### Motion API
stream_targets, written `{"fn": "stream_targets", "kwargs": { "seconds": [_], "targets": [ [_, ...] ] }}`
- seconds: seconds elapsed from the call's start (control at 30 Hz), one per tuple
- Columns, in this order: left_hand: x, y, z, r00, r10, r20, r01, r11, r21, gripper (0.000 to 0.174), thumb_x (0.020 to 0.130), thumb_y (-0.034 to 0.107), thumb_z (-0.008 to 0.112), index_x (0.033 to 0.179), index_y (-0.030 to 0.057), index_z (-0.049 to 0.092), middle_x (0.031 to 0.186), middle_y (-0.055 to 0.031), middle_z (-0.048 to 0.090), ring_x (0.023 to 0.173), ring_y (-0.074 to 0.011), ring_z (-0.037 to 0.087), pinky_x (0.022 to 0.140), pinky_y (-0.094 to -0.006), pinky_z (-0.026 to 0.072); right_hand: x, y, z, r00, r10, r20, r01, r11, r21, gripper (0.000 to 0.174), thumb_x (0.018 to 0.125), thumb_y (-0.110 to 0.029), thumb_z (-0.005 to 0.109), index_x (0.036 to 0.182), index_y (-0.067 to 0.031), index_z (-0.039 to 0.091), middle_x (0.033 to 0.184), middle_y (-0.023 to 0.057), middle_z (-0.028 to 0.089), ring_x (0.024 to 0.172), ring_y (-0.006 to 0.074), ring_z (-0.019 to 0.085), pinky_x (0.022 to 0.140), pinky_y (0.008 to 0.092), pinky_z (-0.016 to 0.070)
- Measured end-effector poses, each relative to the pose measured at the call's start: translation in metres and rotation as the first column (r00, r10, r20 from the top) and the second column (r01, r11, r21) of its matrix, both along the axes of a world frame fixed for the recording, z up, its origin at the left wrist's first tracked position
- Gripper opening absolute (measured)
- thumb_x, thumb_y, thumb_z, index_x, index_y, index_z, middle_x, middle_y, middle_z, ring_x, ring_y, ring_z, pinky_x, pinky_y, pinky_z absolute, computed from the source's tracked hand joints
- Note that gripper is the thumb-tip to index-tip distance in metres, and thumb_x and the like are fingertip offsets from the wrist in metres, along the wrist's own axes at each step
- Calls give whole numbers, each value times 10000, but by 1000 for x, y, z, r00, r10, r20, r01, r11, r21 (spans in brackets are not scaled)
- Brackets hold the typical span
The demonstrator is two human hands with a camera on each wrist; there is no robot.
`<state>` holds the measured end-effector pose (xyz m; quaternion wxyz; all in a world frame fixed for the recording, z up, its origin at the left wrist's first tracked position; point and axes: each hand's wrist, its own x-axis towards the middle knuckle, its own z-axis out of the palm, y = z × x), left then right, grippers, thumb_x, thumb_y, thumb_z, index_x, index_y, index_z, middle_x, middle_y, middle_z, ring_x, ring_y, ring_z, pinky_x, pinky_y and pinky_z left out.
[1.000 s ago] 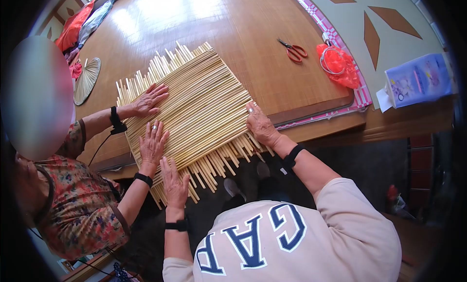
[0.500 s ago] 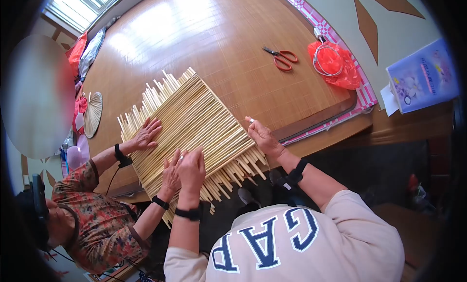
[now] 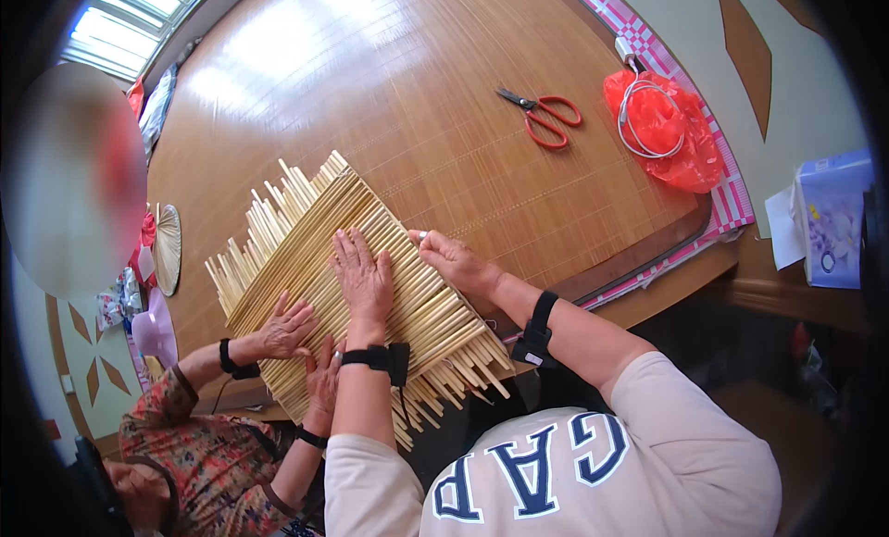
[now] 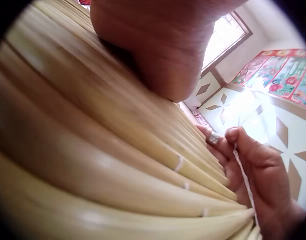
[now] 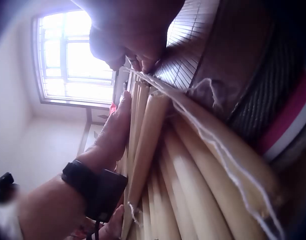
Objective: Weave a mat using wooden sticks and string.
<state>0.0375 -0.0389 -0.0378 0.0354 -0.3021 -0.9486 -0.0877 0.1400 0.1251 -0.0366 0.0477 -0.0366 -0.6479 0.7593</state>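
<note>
A mat of pale yellow stalks (image 3: 324,259) lies at the table's near edge, its stalk ends uneven on two sides. My left hand (image 3: 364,282) rests flat on it with fingers spread. At the mat's right border, my right hand (image 3: 458,262) pinches a white string (image 4: 246,182) between thumb and fingers. That string runs along the stalk ends in the right wrist view, with a loose length trailing down. Short white stitches show across the stalks in the left wrist view. Another person's hands, one (image 3: 282,330) and the other (image 3: 321,380), rest on the mat's left part.
Red-handled scissors (image 3: 546,118) lie on the brown table (image 3: 444,93). Farther right are a red plastic bag (image 3: 662,130) with a white cable and a tissue pack (image 3: 833,218). A hand fan (image 3: 168,250) and a pink hat (image 3: 156,329) are at the left.
My left hand lifted from the mat's near left part and now lies flat farther up its middle. My right hand stays at the right border. The other person's hands have come closer together.
</note>
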Motion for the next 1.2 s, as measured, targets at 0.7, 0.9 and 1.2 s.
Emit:
{"fn": "stream_targets", "kwargs": {
  "seconds": [0.7,0.9,1.2],
  "targets": [
    [6,3,14,999,-37,14,37,999,17,672,881,363,426,1395,8,177,1451,-214,142,1359,-337,89,1085,-468,67,-16,-2,35,975,-223,8,219,963,156,127,887,-117,484,908,6,462,1271,290,408,1189,368,424,898,354,387],
    [-11,1,32,992,-52,112,52,999,4,618,873,346,465,1363,29,264,1415,-211,225,1344,-354,130,1079,-467,111,-51,-7,22,979,-191,-74,203,949,240,172,898,-172,466,928,-4,485,1299,255,405,1140,358,468,909,348,383],
    [-30,9,10,998,-61,-28,60,998,-7,661,894,390,415,1401,36,181,1451,-205,140,1360,-340,72,1080,-497,42,-61,-1,0,988,-149,24,151,959,-242,139,931,-164,444,930,-31,482,1275,153,458,1149,172,426,965,299,342]
  ]
}}
